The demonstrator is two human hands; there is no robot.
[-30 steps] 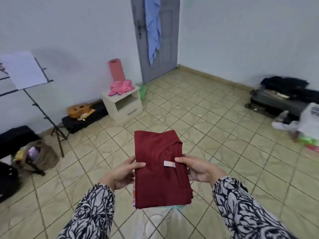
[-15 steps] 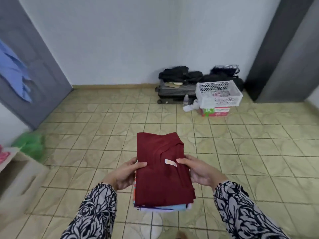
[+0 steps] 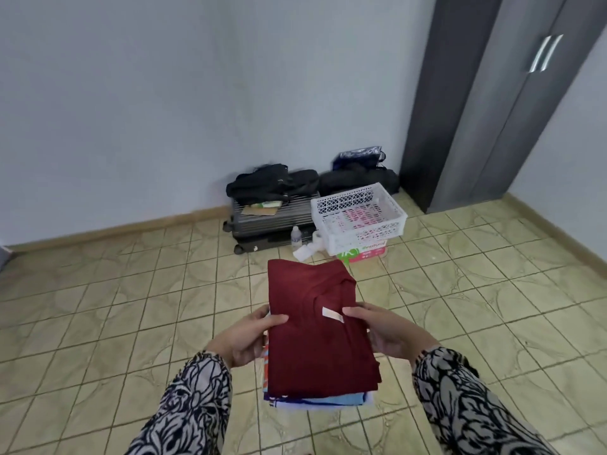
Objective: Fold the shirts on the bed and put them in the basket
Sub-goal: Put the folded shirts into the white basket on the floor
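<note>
A stack of folded shirts (image 3: 320, 336), with a dark red one on top, sits in the air between the person's two hands. The left hand (image 3: 249, 336) grips the left edge, thumb on top and fingers curled under. The right hand (image 3: 382, 333) grips the right edge the same way. The folding looks done; this is the carrying step. The white basket (image 3: 359, 218) waits far ahead on a box (image 3: 368, 252) by the wall, well apart from the stack. Next, the person needs to walk over and lower the stack in flat.
</note>
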